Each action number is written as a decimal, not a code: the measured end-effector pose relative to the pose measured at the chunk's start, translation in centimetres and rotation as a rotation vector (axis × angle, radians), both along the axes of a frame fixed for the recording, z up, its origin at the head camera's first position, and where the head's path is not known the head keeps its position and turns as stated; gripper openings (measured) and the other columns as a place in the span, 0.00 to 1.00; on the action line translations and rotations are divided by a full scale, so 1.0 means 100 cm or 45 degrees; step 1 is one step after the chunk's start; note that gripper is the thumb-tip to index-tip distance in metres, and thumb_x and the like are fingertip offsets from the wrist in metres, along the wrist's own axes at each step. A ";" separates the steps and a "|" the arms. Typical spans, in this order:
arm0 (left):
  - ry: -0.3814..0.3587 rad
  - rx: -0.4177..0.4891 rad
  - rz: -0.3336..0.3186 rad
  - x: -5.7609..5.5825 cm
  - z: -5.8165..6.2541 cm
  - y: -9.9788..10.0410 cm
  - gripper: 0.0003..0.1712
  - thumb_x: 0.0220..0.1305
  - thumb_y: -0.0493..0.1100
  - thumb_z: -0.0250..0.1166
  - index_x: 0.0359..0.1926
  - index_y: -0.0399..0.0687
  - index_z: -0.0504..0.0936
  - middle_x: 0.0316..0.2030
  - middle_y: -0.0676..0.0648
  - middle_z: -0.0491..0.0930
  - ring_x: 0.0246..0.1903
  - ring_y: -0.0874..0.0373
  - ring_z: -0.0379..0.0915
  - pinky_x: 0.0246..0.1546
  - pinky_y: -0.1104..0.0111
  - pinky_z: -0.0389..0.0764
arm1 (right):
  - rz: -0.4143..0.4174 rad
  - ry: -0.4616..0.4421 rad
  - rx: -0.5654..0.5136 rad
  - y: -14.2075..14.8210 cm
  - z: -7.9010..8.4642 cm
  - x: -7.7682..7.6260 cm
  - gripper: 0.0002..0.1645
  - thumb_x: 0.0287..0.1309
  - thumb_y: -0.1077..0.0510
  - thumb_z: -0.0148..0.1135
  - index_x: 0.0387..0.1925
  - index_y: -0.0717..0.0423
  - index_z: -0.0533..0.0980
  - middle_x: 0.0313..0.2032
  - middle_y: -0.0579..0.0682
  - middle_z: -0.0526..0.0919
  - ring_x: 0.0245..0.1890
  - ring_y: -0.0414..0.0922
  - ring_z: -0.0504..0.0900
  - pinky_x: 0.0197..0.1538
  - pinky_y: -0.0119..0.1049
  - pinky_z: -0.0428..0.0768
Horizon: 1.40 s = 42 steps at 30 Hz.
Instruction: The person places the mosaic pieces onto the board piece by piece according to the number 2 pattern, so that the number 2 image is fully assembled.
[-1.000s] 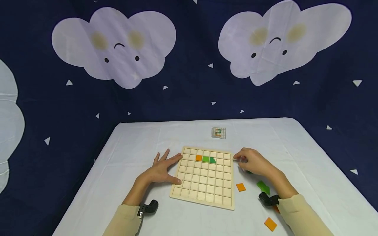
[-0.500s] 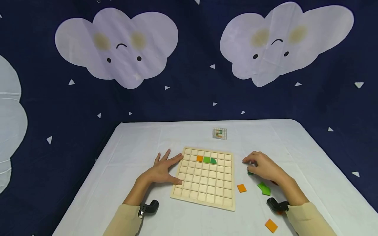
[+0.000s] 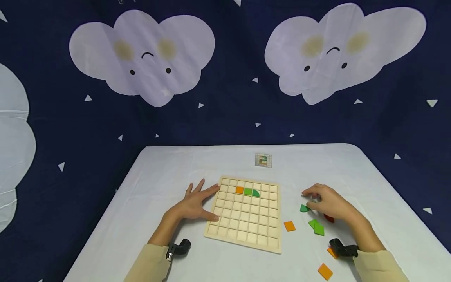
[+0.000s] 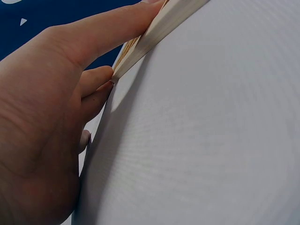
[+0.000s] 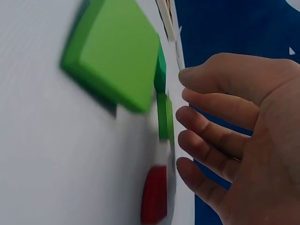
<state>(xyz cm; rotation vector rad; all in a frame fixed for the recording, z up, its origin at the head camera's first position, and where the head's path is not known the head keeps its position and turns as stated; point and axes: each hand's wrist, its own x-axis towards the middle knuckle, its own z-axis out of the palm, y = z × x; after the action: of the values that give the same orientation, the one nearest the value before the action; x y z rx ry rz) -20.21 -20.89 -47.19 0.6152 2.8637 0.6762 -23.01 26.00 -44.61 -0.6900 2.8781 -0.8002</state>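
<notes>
A pale wooden grid board [image 3: 243, 226] lies on the white table; an orange square [image 3: 239, 190], a light green square [image 3: 248, 191] and a dark green quarter-round tile [image 3: 255, 193] sit side by side in its cells. My left hand [image 3: 193, 204] is spread at the board's left side, thumb and fingertips touching its edge. To the right, my right hand [image 3: 329, 201] hovers over loose tiles with fingers loosely bent, and the right wrist view shows nothing in it. Beneath or near it are a dark green tile [image 3: 304, 208], light green tiles [image 3: 318, 229] and a red tile [image 3: 329, 218].
An orange tile [image 3: 289, 226] lies beside the board's right edge. Another orange tile [image 3: 325, 271] is near the front, and one more orange piece [image 3: 331, 252] is partly behind the right wrist camera. A small pattern card [image 3: 263, 160] stands or lies behind the board.
My right hand has moved right, away from the board's edge, to over the loose tiles, uncovering the dark green and red ones. My left hand stays on the board.
</notes>
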 end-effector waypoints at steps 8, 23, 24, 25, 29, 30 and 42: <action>-0.004 -0.006 0.006 -0.001 0.002 0.001 0.65 0.33 0.78 0.70 0.73 0.64 0.58 0.71 0.62 0.52 0.73 0.48 0.27 0.66 0.46 0.24 | 0.003 -0.042 -0.007 0.013 -0.002 0.005 0.19 0.48 0.61 0.70 0.45 0.54 0.82 0.37 0.43 0.78 0.36 0.45 0.71 0.39 0.39 0.73; -0.033 0.001 0.012 0.000 0.003 0.002 0.65 0.33 0.78 0.70 0.74 0.64 0.57 0.71 0.62 0.52 0.73 0.49 0.26 0.66 0.47 0.23 | -0.008 -0.039 0.009 0.013 -0.002 0.006 0.16 0.48 0.62 0.71 0.42 0.53 0.82 0.32 0.43 0.76 0.32 0.43 0.70 0.33 0.34 0.70; -0.032 0.001 0.014 0.000 0.003 0.002 0.65 0.33 0.78 0.70 0.73 0.64 0.58 0.71 0.63 0.52 0.73 0.49 0.26 0.66 0.47 0.23 | 0.001 -0.032 0.006 0.013 -0.002 0.006 0.15 0.49 0.62 0.70 0.42 0.54 0.82 0.33 0.43 0.76 0.32 0.43 0.70 0.33 0.34 0.70; -0.031 -0.003 0.015 0.000 0.003 0.002 0.65 0.33 0.78 0.70 0.73 0.64 0.58 0.71 0.63 0.52 0.73 0.50 0.26 0.66 0.48 0.23 | 0.003 -0.026 0.003 0.012 -0.002 0.005 0.15 0.49 0.62 0.71 0.42 0.54 0.83 0.32 0.43 0.76 0.32 0.43 0.70 0.33 0.34 0.70; -0.030 0.001 0.019 0.000 0.002 0.002 0.65 0.33 0.78 0.70 0.73 0.64 0.58 0.71 0.62 0.52 0.73 0.50 0.26 0.66 0.47 0.23 | 0.010 -0.020 0.010 0.010 -0.004 0.002 0.15 0.49 0.62 0.70 0.42 0.54 0.83 0.32 0.43 0.76 0.32 0.43 0.70 0.33 0.35 0.70; -0.030 0.001 0.020 0.000 0.001 0.002 0.65 0.32 0.78 0.70 0.73 0.64 0.58 0.71 0.62 0.52 0.73 0.50 0.26 0.66 0.47 0.23 | 0.005 -0.022 0.014 0.009 -0.004 0.001 0.15 0.49 0.62 0.70 0.42 0.54 0.83 0.32 0.43 0.76 0.32 0.43 0.70 0.33 0.34 0.70; -0.019 -0.010 0.007 -0.001 0.002 0.002 0.64 0.34 0.78 0.70 0.73 0.65 0.57 0.71 0.64 0.51 0.73 0.48 0.27 0.66 0.47 0.23 | -0.025 0.015 0.016 -0.004 -0.006 -0.008 0.14 0.49 0.60 0.71 0.41 0.53 0.83 0.30 0.42 0.74 0.30 0.42 0.70 0.30 0.34 0.69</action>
<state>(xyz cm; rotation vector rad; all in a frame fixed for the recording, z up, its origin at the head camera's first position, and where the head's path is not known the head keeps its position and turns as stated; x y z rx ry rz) -20.27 -20.65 -46.99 0.5989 2.8540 0.6676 -23.78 25.64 -45.21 -0.6684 2.9020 -0.7825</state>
